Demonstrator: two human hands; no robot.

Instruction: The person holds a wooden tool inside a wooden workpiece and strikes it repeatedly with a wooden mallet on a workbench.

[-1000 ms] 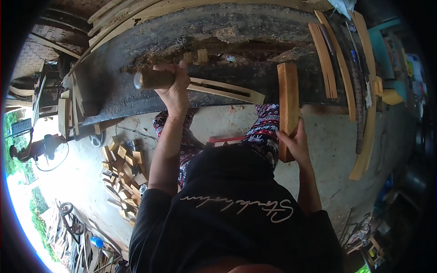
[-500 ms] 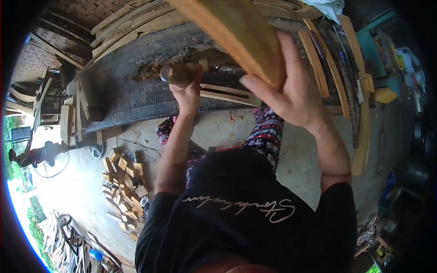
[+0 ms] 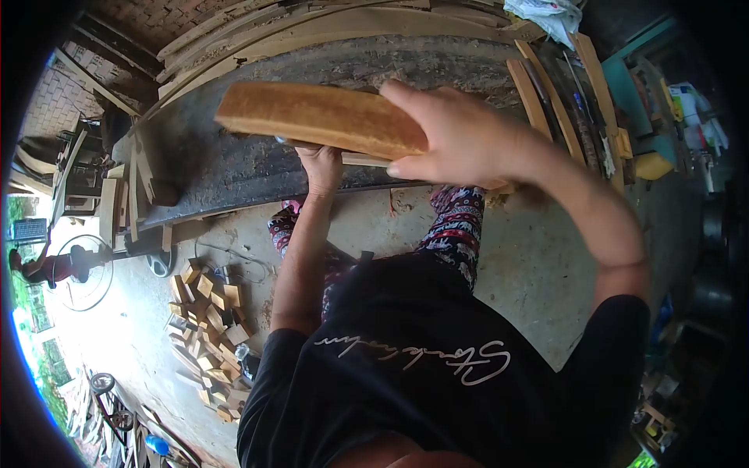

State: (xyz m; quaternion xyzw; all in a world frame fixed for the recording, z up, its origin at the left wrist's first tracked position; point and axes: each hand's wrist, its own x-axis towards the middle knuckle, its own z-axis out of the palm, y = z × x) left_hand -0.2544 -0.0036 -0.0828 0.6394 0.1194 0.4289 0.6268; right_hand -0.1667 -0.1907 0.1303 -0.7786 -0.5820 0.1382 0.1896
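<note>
My right hand (image 3: 460, 132) grips one end of a thick, slightly curved wooden block (image 3: 316, 115), thumb on one side and fingers on the other. The block reaches left across the workbench (image 3: 242, 175) and overlaps my left hand (image 3: 321, 168) in this view. That left hand is closed around an upright chisel (image 3: 284, 140) with a round wooden handle. Only a sliver of the handle's end shows past the block; the blade is hidden. Pale wooden slats (image 3: 365, 160) lie on the bench under the block and my right hand.
Long boards (image 3: 226, 58) line the bench's far side. Curved wooden pieces (image 3: 555, 101) and rods lie at the right, below a plastic bag (image 3: 546, 15). Many cut wood blocks (image 3: 211, 320) are heaped on the floor at left. A person (image 3: 51, 269) is outside, far left.
My right hand has swung the wooden block down and to the left, from raised and slanting to lying across above my left hand. The left hand keeps its grip on the chisel.
</note>
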